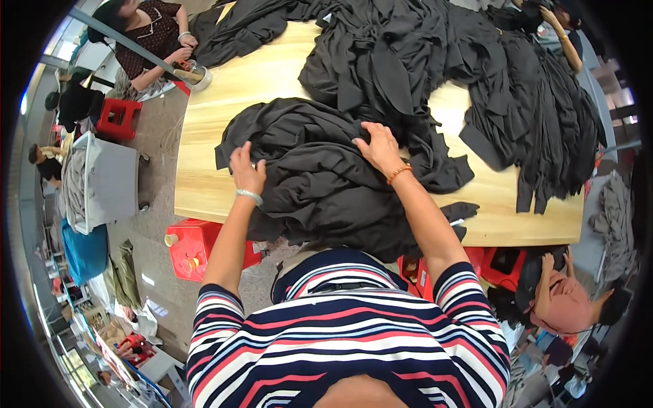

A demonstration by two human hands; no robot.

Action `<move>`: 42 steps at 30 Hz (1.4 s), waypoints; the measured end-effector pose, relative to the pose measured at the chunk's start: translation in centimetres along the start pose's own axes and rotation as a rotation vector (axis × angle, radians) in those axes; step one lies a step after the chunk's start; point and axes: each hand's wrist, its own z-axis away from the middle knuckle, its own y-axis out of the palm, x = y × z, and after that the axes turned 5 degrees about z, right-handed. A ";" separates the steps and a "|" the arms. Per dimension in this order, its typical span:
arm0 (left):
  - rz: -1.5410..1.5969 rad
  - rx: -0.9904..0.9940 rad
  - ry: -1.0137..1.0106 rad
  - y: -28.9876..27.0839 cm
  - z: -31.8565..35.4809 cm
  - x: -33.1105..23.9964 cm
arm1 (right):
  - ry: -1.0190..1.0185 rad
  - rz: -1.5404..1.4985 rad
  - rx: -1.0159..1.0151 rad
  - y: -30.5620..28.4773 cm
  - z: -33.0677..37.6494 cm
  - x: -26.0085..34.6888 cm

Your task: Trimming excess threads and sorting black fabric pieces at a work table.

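Observation:
A bunched dark grey garment [313,170] lies in front of me at the near edge of the wooden table [272,75], part of it hanging over toward my lap. On its left side rests my left hand [247,170], fingers spread on the cloth. My right hand [381,148] lies at its upper right, fingers also apart, touching the folds. Neither hand grips anything. Just beyond, a large pile of similar dark garments [388,61] covers the table's far middle. How the bunched cloth is folded underneath is hidden.
More dark garments [537,122] are heaped at the right. A red stool [194,248] stands at the table's near left, beside a white wheeled bin [112,180] of grey cloth. Co-workers sit around; one person [146,41] is at the far left corner.

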 end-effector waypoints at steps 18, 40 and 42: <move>0.805 0.129 -0.209 -12.1 -4.7 -1.5 | -0.099 -0.582 -0.200 -21.1 2.2 -8.1; 0.423 0.295 0.049 -2.8 2.0 -10.1 | -0.261 0.011 0.051 -4.1 9.1 4.5; 0.409 0.283 -0.109 -4.1 0.7 -9.8 | -0.247 0.073 0.045 -3.4 8.9 4.1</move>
